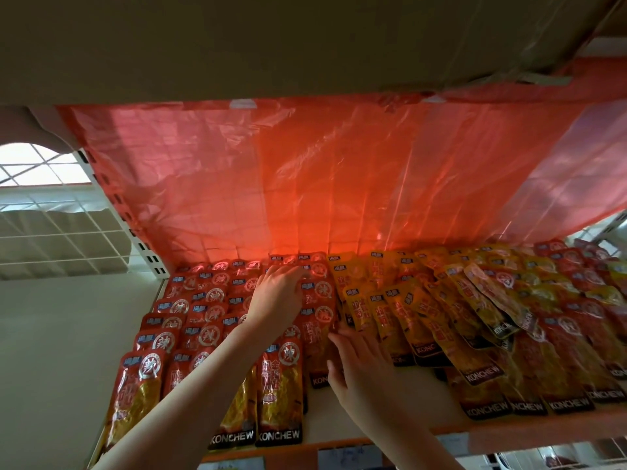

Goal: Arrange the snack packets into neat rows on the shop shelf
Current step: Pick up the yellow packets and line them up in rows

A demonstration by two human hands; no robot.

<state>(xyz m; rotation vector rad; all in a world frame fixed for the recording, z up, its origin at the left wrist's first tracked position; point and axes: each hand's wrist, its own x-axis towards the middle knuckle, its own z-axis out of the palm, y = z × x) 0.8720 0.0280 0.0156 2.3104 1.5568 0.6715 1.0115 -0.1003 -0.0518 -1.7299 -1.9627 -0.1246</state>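
Note:
Red snack packets [190,320] lie in overlapping rows on the left part of the shelf [420,395]. Yellow packets [403,313] fan out untidily to their right, with more red packets [576,334] beyond. My left hand [276,296] reaches deep over the red rows, its fingers resting on a packet near the back. My right hand [356,364] lies at the right edge of the fourth red row [319,320], fingers against the side of a packet there. Whether either hand pinches a packet I cannot make out.
An orange-red plastic sheet [305,178] hangs behind the shelf. The underside of the shelf above [271,45] is close overhead. A white wire grid [51,232] stands at the left. Price labels [346,456] are fixed on the orange front rail.

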